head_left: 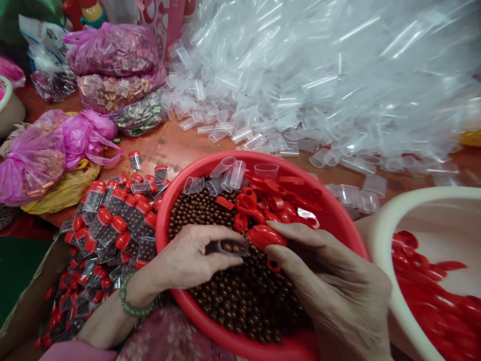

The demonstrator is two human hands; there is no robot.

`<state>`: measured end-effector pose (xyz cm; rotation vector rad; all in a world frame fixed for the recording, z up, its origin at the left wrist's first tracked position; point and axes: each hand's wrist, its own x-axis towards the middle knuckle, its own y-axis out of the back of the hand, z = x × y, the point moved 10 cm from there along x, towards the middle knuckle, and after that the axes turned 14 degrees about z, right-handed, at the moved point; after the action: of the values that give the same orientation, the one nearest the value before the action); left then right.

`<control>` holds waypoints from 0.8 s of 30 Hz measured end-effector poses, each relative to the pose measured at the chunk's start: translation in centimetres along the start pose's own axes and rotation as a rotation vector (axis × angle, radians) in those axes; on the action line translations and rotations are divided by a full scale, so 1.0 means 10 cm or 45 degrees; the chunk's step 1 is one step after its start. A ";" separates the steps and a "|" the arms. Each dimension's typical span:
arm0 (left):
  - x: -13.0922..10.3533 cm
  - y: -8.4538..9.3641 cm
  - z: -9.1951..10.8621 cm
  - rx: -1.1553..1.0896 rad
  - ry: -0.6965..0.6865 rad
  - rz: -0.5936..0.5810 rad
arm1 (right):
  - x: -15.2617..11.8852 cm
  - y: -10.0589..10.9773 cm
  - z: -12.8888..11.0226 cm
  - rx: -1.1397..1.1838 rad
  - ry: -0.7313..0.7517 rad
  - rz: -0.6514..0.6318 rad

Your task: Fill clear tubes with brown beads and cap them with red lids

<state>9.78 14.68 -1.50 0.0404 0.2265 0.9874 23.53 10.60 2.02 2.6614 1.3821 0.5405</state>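
Head view: left hand (191, 258) pinches clear tube (233, 246), base hidden; right hand (330, 281) clamps red cap (265, 235); white tub (380, 250) cropped, 4 o'clock.

Far left, stacked translucent pink plastic bags (112, 52) on an orange-brown tabletop (165, 145); nearer, a knotted pink bag (37, 150) overlapping a yellow plastic bag (62, 194); left edge, a pale tub (9, 115).

Bare tabletop (165, 149) gives passage far left, between pink bags (112, 50) and the red basin (162, 225); red-capped filled tubes (114, 223) crowd the basin's left, loose clear tubes (255, 120) bar its far side, a cream tub (382, 230) its right. Over it, a narrow gap parts left hand (195, 255) from right hand (326, 265).
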 end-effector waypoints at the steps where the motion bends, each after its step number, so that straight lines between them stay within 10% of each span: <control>1: 0.00 0.02 0.01 -0.002 -0.010 0.020 | 0.00 -0.01 -0.01 0.016 -0.002 -0.011; 11: 0.01 0.00 -0.04 -0.092 0.037 0.023 | -0.02 -0.05 -0.12 0.031 0.033 -0.062; 24: -0.07 -0.01 -0.09 -0.105 -0.006 0.025 | -0.19 -0.31 -0.54 -0.036 0.609 -0.351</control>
<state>9.29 14.04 -2.29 -0.0302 0.1810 1.0149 18.19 10.44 5.76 2.3476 1.7982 1.2015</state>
